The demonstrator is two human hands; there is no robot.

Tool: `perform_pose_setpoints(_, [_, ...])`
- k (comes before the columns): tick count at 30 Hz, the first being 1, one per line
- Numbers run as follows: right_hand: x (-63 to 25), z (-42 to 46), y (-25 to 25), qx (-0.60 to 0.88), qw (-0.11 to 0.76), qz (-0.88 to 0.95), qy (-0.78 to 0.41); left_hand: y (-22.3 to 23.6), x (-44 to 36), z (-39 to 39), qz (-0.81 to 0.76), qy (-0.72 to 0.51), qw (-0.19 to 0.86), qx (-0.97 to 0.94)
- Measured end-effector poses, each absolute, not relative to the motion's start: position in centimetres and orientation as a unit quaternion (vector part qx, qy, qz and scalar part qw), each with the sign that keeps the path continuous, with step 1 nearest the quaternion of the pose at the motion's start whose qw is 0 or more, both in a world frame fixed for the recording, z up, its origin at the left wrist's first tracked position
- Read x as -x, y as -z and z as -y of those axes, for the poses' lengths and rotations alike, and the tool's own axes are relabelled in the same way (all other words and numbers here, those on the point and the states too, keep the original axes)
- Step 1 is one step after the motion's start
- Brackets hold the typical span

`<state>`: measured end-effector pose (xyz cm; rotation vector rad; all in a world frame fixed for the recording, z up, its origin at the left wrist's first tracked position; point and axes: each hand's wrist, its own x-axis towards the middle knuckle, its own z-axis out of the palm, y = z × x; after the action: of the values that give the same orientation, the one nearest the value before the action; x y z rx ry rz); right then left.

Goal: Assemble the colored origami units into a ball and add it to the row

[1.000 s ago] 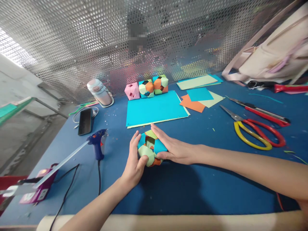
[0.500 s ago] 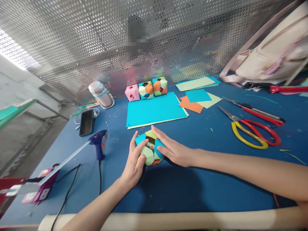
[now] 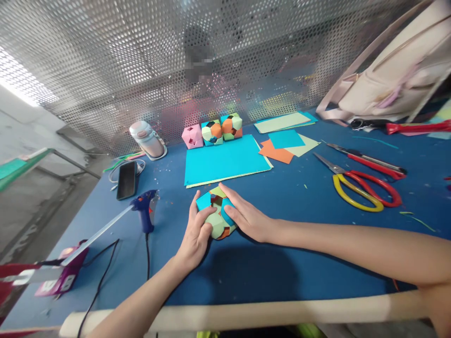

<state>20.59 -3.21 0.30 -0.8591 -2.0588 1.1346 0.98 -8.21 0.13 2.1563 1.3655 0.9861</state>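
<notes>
Counter: I observe a blue surface.
Blue sheet: flat, beyond the hands.
Scissors: well right of the hands.
Right hand: fingers close together, pressed to the right side of the paper ball.
Left hand: fingers gripping its left side.
Paper ball: between both hands, near the sheet; I cannot tell whether it touches the counter.

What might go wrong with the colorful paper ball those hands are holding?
Two things, maybe. The paper ball looks hollow, and the left hand and right hand hold it from both sides, so squeezing hard could bend it. Also, the glue gun's black cord passes out of sight at the left forearm, so an arm movement might snag it and tug the glue gun.
</notes>
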Motion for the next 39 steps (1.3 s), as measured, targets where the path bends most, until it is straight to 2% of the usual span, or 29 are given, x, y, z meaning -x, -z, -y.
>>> perform_pose_setpoints(9, [-20.5,3.5,-0.8,0.325,0.310,0.776,-0.443,-0.6,-0.7,7.9,-0.494,-0.349,0.213,-0.767])
perform_pose_setpoints(18, [-22.0,2.7,-1.2,0.264,0.237,0.800,-0.485,0.1,-0.4,7.5,-0.506,-0.391,0.298,-0.709])
perform_pose_setpoints(24, [-22.8,1.5,-1.9,0.230,0.161,0.853,-0.441,-0.3,-0.2,7.2,-0.511,-0.373,0.285,-0.721])
perform_pose_setpoints(29, [-22.7,0.7,-1.7,0.200,0.158,0.876,-0.409,0.0,-0.1,7.2,-0.506,-0.377,0.295,-0.718])
perform_pose_setpoints(32, [-22.6,0.7,-1.4,0.183,0.172,0.882,-0.398,-0.1,-0.1,7.2,-0.501,-0.383,0.258,-0.732])
perform_pose_setpoints(39, [-22.7,1.3,-1.3,0.189,0.177,0.886,-0.384,-1.0,-0.3,7.3,-0.460,-0.315,0.088,-0.826])
